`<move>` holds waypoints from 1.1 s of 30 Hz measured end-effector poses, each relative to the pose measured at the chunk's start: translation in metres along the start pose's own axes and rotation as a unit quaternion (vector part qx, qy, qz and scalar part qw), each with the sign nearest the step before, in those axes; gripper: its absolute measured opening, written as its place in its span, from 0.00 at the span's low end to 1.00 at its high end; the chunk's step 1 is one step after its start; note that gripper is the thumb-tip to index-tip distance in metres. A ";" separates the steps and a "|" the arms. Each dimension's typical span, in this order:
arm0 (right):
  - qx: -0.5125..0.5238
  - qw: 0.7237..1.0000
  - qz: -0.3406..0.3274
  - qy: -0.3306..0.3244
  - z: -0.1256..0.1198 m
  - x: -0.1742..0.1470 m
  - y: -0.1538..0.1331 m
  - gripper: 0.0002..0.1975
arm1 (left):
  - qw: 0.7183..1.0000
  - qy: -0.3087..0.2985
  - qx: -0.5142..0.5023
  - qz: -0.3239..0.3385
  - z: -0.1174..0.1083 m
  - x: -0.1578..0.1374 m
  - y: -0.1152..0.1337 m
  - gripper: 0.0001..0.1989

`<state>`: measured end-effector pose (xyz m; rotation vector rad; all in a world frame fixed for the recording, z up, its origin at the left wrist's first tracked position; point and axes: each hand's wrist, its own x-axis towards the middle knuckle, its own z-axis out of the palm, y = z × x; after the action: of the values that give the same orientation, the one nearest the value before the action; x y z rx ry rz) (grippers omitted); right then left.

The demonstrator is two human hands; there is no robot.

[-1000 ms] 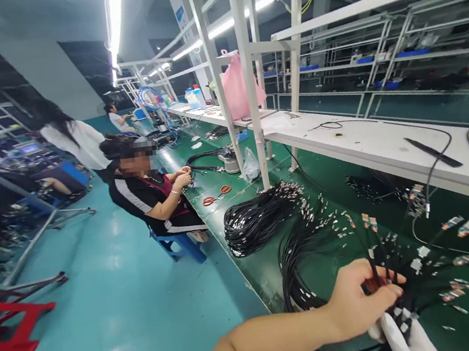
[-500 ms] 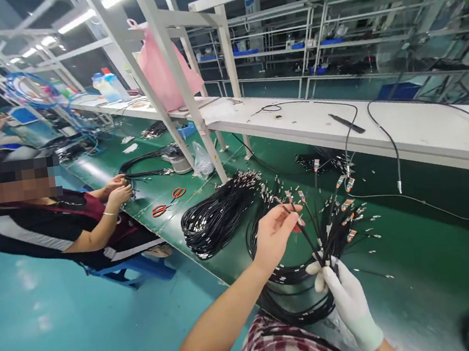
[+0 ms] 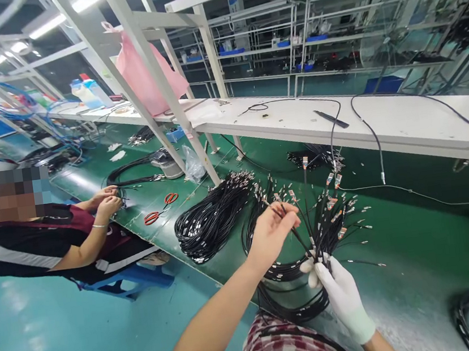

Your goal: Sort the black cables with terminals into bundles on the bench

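Across the whole workplace runs a long green surface (image 3: 428, 220), with a white shelf (image 3: 287, 118) raised over its far edge. At the left stretch of the near edge sits a co-worker (image 3: 77, 257) on a blue stool (image 3: 140, 281), both of the co-worker's hands close together around dark cables. By the near edge, in front of the camera wearer, a big cable bundle (image 3: 327, 232) loops leftward on the surface, its loose ends fanned toward the far edge. Just left of it lies a second bundle (image 3: 210, 221). Over the shelf's front edge, among the white posts, shows a pink bag (image 3: 151, 74). Both wearer's hands are busy: the gloved right hand (image 3: 340, 285) is closed round the neck of the cable bundle, while the bare left hand (image 3: 269, 234) pinches thin strands from it; how many, I cannot tell. Red-handled scissors (image 3: 162, 209) rest near the near edge, between the second bundle and the co-worker. Smallest are the silver and orange tips (image 3: 292, 195).
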<state>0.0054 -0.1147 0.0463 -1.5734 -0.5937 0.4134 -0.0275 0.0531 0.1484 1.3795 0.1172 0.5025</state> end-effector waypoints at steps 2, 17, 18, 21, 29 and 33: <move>0.031 0.999 0.022 0.005 0.000 0.000 0.005 0.19 | 0.997 0.001 -0.070 -0.008 0.003 0.005 0.003 0.15; 0.068 0.997 0.008 0.043 -0.004 0.006 0.015 0.19 | 0.988 -0.036 -0.078 -0.132 0.020 0.007 -0.009 0.26; 0.076 0.996 0.014 0.049 -0.005 0.008 0.015 0.19 | 0.988 -0.033 -0.073 -0.131 0.019 0.007 -0.011 0.26; 0.076 0.995 0.023 0.067 -0.009 0.010 0.013 0.19 | 0.995 -0.002 -0.038 -0.092 0.014 0.010 -0.013 0.23; 0.156 0.986 0.001 0.055 -0.001 0.008 0.009 0.18 | 0.995 0.005 -0.080 -0.051 0.017 0.024 0.007 0.18; 0.126 0.991 0.014 0.040 0.004 0.006 0.011 0.18 | 0.996 -0.051 -0.014 -0.078 0.026 0.028 0.005 0.19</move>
<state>0.0095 -0.1083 0.0360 -1.3507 -0.4393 0.4274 0.0054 0.0411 0.1639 1.3548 0.1324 0.3015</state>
